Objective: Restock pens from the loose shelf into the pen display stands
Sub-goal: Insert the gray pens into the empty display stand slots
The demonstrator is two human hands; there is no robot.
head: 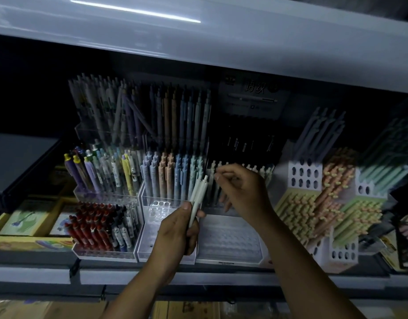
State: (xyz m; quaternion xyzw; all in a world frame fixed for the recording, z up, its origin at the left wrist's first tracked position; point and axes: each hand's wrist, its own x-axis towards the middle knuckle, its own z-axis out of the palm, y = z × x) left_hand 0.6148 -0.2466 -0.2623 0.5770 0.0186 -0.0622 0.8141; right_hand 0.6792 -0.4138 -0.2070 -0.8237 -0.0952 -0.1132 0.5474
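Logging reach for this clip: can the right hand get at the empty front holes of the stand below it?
Probably yes. The right hand, pinching a pen, is just above that stand, whose front holes lie bare; the left hand, gripping pale pens, is aside over the neighbouring stand.

pens (175,176) in stand (166,254), tiered stands (325,226) right

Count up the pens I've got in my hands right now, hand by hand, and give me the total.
Pale pens gripped in the left hand: 2
Thin pen pinched by the right hand: 1 (dim and partly hidden, so less sure)
Total: 3
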